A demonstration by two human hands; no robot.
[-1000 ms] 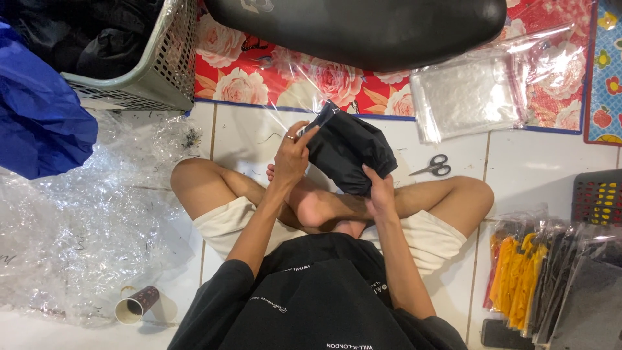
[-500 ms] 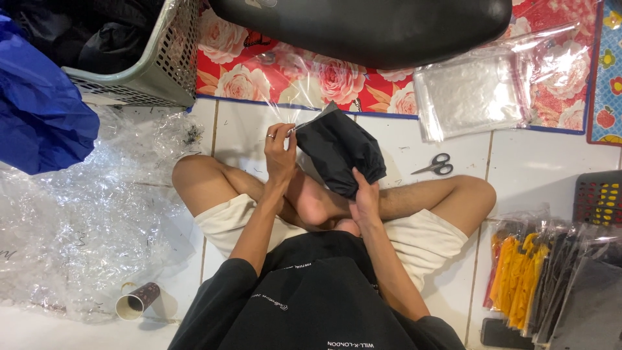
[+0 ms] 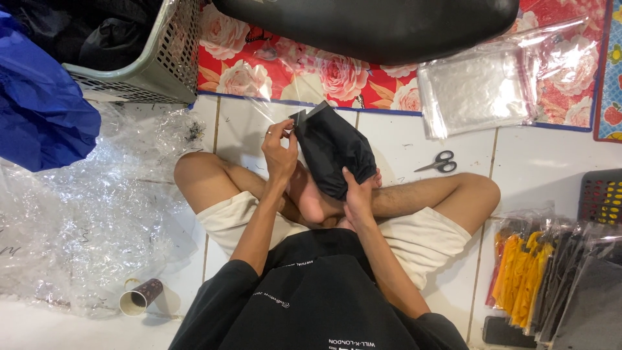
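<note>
The left hand [image 3: 280,150] pinches the upper edge of a clear plastic sleeve [image 3: 259,110] with fingertips closed on the film, just beside the top corner of a folded black garment [image 3: 337,155], while the right hand [image 3: 358,194] is clenched around the garment's lower end, cupping it from beneath. The garment sits upright between the two hands, above the person's crossed legs and bare feet, tilted a little away from the body; holding it from the bottom and pulling the film at the top looks like a way to keep the bundle compact and the sleeve's mouth taut. The sleeve itself is hard to trace, so how far it covers the garment cannot be told. Beyond the hands, a pair of scissors [image 3: 438,162] lies on the white tiled floor [image 3: 402,139] near the right knee, within easy reach. Farther out, a stack of clear flat bags [image 3: 476,91] rests partly on a red floral mat [image 3: 272,71]. A grey plastic basket [image 3: 159,68] holding dark clothes stands at the upper left, next to a bunched blue bag [image 3: 39,110]. Crumpled clear wrap [image 3: 84,214] spreads across the floor on the left, with a cardboard tape core [image 3: 139,298] beside it, and packed items in sleeves [image 3: 551,272] are lined up at the right.
</note>
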